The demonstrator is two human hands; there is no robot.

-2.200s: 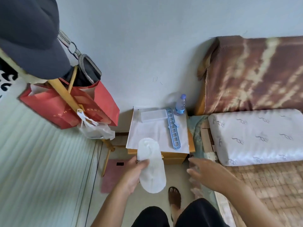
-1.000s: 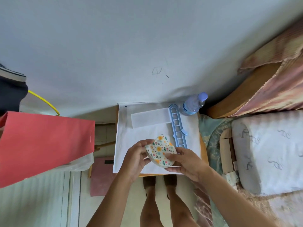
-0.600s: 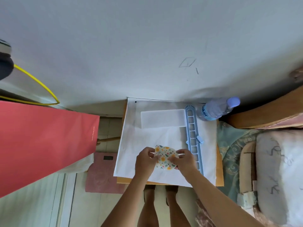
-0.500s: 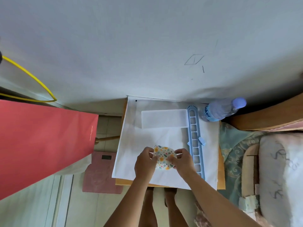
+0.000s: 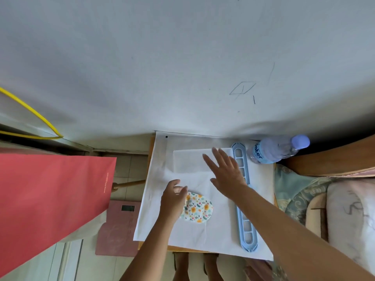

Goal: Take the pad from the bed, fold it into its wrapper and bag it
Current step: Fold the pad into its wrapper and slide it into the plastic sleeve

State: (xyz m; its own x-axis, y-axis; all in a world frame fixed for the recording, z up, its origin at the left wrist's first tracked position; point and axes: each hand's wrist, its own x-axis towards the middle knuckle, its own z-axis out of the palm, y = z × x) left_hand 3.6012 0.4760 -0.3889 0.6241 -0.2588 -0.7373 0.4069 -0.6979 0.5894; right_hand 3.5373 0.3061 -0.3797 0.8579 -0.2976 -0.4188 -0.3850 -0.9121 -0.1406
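Observation:
The pad, folded into a small rounded packet with a floral print, lies on the white sheet that covers the small table. My left hand rests on the packet's left edge with curled fingers and holds it down. My right hand is off the pad, open with fingers spread, stretched over the right end of a flat white translucent rectangle at the back of the table. Whether its fingers touch the rectangle is unclear.
A light blue slotted plastic rack lies along the table's right side, with a water bottle behind it by the wall. A red paper bag hangs at left above a pink scale. The bed's pillow is at right.
Both hands were pinching the floral packet over the table. Now the packet lies on the sheet under my left hand, and my right hand has let go and reached toward the white rectangle.

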